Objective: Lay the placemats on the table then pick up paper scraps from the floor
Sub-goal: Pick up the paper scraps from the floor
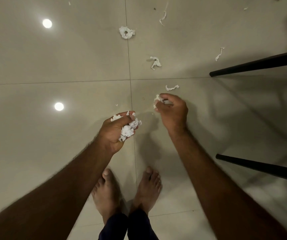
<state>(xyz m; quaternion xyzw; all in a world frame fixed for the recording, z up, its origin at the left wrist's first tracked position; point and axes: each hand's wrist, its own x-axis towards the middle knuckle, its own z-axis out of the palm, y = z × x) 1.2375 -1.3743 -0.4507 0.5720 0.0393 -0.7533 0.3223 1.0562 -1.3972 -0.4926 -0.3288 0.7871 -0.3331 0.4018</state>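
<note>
Left hand [116, 130] curled around a wad of crumpled paper [128, 129], right hand [171, 110] palm down, fingers pinching a white scrap [156, 100] above the tiled floor [52, 66], loose scraps [126, 32] scattered farther out, dark furniture legs [253, 64] at right edge, bare feet [127, 189] below.

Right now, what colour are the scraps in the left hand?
White, crumpled scraps; clearest in the head view.

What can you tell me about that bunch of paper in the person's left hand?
The wad of paper scraps is white, thin and crumpled, like tissue, made of several torn bits pressed together. The left hand grips it in a loose fist above the pale tiled floor, with the thumb laid over the top. Ragged ends stick out past the fingers on both sides. Nothing else touches it.
</note>
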